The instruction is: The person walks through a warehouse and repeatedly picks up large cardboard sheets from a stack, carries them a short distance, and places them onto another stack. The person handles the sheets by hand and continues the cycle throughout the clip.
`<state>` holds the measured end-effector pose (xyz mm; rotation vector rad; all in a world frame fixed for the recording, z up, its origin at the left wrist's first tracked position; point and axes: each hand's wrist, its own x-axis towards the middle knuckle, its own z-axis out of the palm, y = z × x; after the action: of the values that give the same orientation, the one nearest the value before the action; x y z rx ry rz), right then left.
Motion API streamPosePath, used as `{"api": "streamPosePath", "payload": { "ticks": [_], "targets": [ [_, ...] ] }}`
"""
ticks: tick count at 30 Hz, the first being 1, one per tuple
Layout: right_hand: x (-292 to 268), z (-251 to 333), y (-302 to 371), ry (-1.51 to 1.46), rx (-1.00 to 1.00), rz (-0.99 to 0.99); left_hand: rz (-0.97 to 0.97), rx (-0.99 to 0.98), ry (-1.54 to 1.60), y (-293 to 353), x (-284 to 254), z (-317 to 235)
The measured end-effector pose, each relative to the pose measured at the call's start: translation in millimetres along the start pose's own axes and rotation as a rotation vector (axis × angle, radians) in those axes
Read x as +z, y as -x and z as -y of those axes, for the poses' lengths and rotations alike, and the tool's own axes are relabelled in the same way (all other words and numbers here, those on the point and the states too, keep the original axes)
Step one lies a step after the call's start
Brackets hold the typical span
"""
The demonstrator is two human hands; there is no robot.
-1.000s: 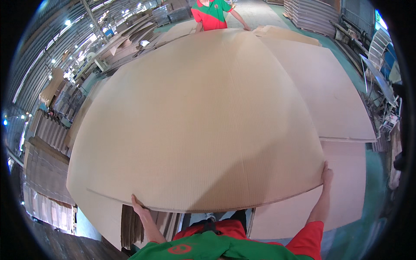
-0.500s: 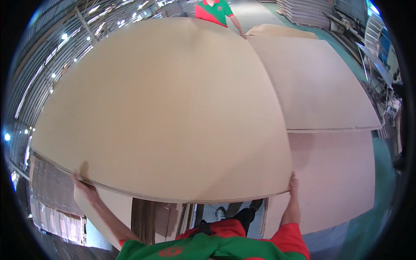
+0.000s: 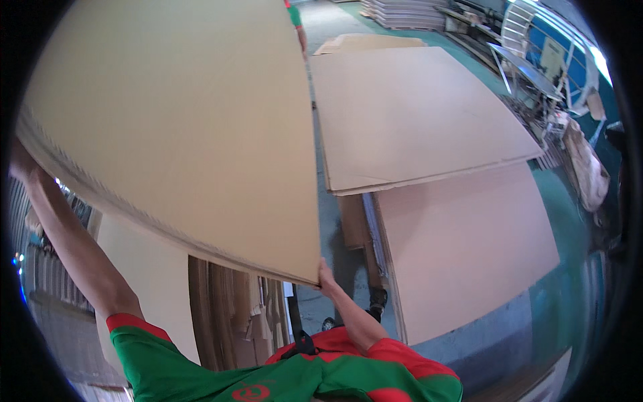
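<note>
A large tan cardboard sheet (image 3: pixel 194 134), its near edge thick like several layers, slants up across the left half of the view. At its near right corner my right hand (image 3: pixel 326 276) is closed on the edge, with part of the fingers hidden by the board. My left arm reaches far out to the left, where my left hand (image 3: pixel 21 163) grips the sheet's near edge; its fingers are mostly hidden and dim at the rim of the view. Beyond the sheet's far right side, a co-worker's arm (image 3: pixel 301 39) hangs beside it.
Right of the sheet lies a stack of pale boards (image 3: pixel 422 114), and nearer me a second, lower stack (image 3: pixel 469 248). Upright brown boards (image 3: pixel 228 308) stand below the held sheet. Metal racks (image 3: pixel 529 70) and a whitish sack (image 3: pixel 586 164) are at the right.
The sheet has shifted left and its left side has risen, with both my hands still on its near edge. A gap now shows between it and the right stack. My view has turned too.
</note>
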<state>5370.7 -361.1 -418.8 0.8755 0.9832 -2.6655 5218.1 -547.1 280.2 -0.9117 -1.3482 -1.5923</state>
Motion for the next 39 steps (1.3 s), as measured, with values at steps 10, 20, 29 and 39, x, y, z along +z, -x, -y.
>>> {"api": "streamPosePath", "payload": {
  "ticks": [10, 20, 29, 39],
  "targets": [
    [23.6, 159.9, -22.8, -0.333, 0.146, 0.19, 1.008, -0.163, 0.087, 208.8, 66.9, 82.9],
    [63.0, 247.1, -139.0, -0.559, -0.053, 0.285, 0.724, -1.611, 0.03, 488.3, 178.4, 346.9],
    [-41.5, 211.6, -276.0, -1.074, 0.295, 0.916, 0.612, -1.843, -0.141, 593.6, 243.8, 512.3],
    [-213.6, 141.2, -329.1, 0.221, 0.486, -0.248, 0.757, -1.589, -0.488, 722.4, 289.5, 605.0]
  ]
}}
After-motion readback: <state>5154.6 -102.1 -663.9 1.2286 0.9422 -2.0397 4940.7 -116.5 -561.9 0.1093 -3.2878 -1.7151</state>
